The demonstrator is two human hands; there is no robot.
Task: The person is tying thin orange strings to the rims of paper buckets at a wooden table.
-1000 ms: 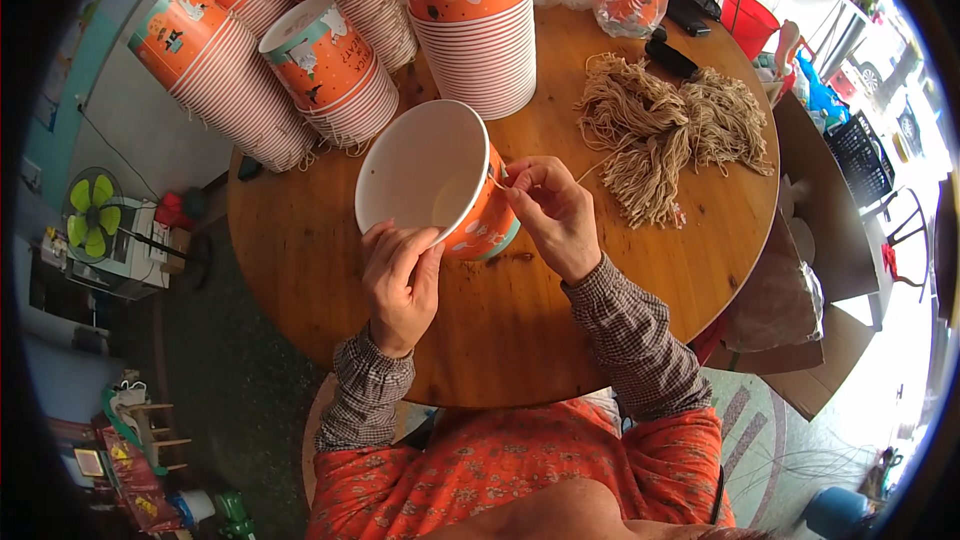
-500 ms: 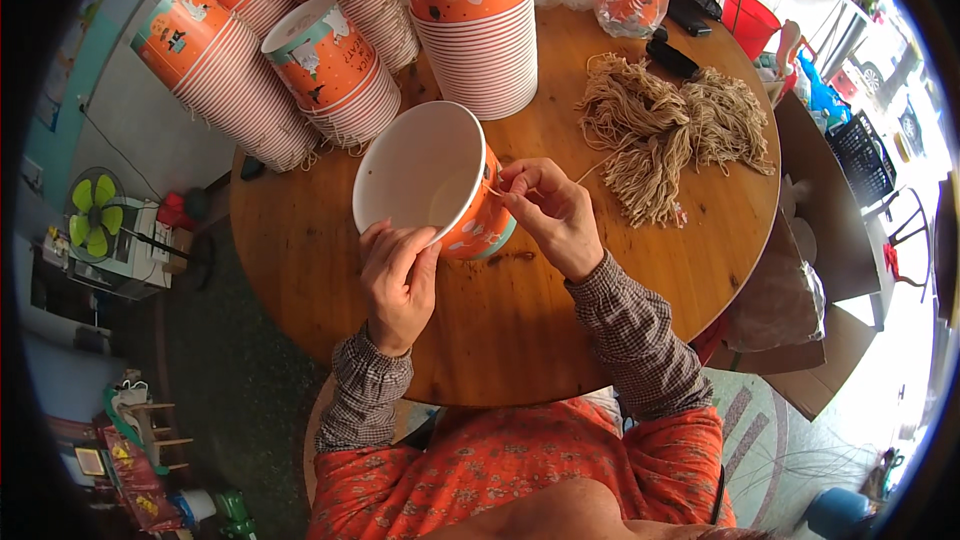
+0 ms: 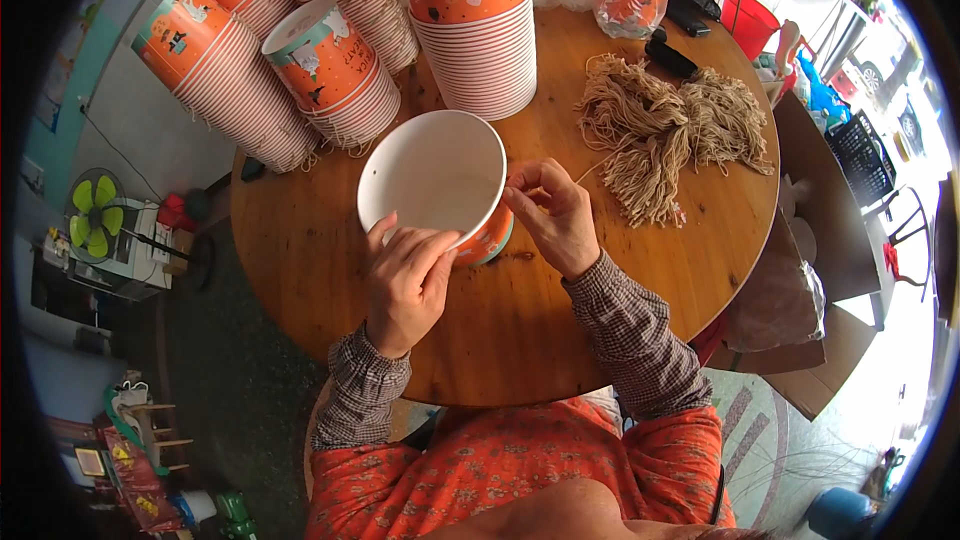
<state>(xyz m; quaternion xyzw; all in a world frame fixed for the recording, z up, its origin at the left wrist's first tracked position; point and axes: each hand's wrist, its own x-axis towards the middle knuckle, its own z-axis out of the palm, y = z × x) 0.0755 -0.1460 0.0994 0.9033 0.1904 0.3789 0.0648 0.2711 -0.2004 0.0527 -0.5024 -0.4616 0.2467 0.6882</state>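
Observation:
A paper bucket (image 3: 420, 165), white inside and orange with green outside, leans toward me on the wooden table. A small dark hole shows inside its left wall, below the rim. My left hand (image 3: 408, 275) is closed on the near rim, thumb outside and fingers over the edge. At the bucket's right side my right hand (image 3: 552, 212) is closed in a pinch, its fingertips against the outer wall near the rim. They seem to hold a thin beige string, mostly hidden by the fingers. A bundle of beige strings (image 3: 640, 130) lies to the right.
Tall stacks of orange buckets (image 3: 475, 55) stand at the back, with more stacks (image 3: 235, 80) at the back left, strings hanging from them. A plastic-wrapped stack (image 3: 632, 0) and a black object (image 3: 672, 58) are at the far right. The round table (image 3: 500, 340) ends close to me.
The bucket has tilted and shifted slightly right, so more of its inside faces me and less of its orange side shows. My right hand stays pinched beside it.

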